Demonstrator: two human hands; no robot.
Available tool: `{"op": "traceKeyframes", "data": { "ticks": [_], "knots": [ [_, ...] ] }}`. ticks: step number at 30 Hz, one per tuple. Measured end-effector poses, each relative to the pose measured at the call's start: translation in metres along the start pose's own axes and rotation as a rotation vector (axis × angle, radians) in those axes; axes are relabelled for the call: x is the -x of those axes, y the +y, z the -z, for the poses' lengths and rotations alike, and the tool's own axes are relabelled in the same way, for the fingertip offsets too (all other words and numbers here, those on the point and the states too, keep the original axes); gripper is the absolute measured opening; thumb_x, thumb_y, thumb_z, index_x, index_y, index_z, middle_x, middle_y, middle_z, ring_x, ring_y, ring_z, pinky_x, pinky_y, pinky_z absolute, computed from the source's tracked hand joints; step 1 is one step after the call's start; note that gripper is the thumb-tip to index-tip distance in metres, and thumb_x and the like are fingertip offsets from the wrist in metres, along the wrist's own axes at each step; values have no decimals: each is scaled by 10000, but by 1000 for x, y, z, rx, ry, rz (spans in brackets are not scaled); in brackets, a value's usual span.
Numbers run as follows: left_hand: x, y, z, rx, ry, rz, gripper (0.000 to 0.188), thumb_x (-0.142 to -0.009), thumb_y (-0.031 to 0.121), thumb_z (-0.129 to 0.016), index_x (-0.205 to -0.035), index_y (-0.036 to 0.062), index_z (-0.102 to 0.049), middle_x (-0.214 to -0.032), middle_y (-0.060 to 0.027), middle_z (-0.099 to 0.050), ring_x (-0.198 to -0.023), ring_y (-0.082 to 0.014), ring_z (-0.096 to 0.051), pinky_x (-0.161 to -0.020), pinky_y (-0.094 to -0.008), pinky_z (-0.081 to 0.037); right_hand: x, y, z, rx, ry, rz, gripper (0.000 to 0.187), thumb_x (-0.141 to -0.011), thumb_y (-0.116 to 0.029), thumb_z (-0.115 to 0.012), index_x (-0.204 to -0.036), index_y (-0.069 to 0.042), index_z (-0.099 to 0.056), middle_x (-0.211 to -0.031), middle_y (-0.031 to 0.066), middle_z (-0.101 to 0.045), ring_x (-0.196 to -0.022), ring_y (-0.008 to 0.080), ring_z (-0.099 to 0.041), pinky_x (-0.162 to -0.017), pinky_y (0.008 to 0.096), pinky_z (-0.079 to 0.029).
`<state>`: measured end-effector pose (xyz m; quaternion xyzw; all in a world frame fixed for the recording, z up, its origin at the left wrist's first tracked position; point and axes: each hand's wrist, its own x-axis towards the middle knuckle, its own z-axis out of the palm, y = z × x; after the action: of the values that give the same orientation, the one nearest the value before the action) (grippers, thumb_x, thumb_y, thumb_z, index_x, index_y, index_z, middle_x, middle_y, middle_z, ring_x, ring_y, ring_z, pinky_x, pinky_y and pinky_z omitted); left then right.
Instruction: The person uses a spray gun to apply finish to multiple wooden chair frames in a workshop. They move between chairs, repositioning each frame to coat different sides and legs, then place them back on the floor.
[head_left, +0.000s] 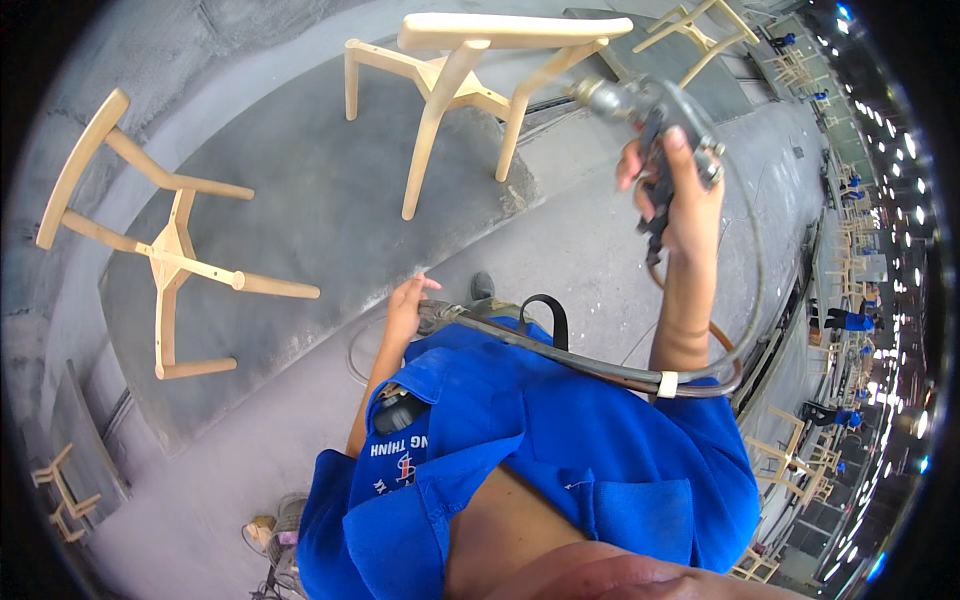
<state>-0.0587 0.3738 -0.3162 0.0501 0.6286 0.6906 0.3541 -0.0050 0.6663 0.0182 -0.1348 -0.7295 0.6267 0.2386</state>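
My right hand [692, 205] is raised at the upper right, its fingers wrapped round the grip of a spray gun [655, 108]. The gun's nozzle points left toward a pale wooden chair frame [453, 80], apart from it; the nozzle is slightly blurred. A hose [590, 362] runs across my front and loops up by my right arm. My left hand [404, 305] hangs low near the edge of the grey platform [300, 190], with some fingers stretched out and nothing visible held. Another pale wooden frame [172, 252] stands on the platform to the left.
A further wooden frame [700, 38] stands at the upper right on another grey slab. Small frames [66, 495] are at the lower left. Along the right are many more frames [790, 455] and people in blue [850, 320]. Pale concrete floor [600, 250] lies beside the platform.
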Motion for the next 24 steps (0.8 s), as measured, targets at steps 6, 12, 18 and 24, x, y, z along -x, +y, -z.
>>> {"op": "traceKeyframes", "data": {
  "ticks": [6, 12, 18, 24],
  "knots": [
    [5, -17, -18, 50, -21, 54, 475, -1046, 477, -484, -971, 75, -726, -632, 59, -460, -542, -43, -413, -484, -231, -313, -15, -34, 58, 302, 390, -5, 377, -973, -402, -660, -1036, -31, -637, -736, 69, -654, -608, 138, -644, -411, 212, -364],
    [-25, 9, -26, -59, -138, -81, 379, -1035, 414, -547, -1015, 67, -699, -730, 28, -557, -638, -60, -503, -596, -230, -402, -7, -45, 120, 362, 562, 37, 338, -966, -403, -671, -1003, -69, -634, -721, 53, -650, -608, 129, -639, -425, 223, -337],
    [-130, 164, -23, -67, 162, -699, 498, -1013, 243, -618, -1431, 11, -476, -1394, -130, -554, -1302, -211, -522, -1094, -353, -406, 31, -4, 133, 369, 597, 76, 435, -989, -452, -616, -1043, -24, -670, -768, 69, -675, -652, 136, -649, -456, 232, -410],
    [-203, 298, -21, -32, 93, -717, 560, -1018, 376, -586, -1357, -69, -565, -1320, -139, -631, -1314, -210, -519, -1140, -347, -335, 91, 106, 99, 186, 251, -301, 518, -1042, -486, -489, -1077, 4, -654, -837, 84, -691, -754, 146, -671, -481, 244, -457]
  ]
}}
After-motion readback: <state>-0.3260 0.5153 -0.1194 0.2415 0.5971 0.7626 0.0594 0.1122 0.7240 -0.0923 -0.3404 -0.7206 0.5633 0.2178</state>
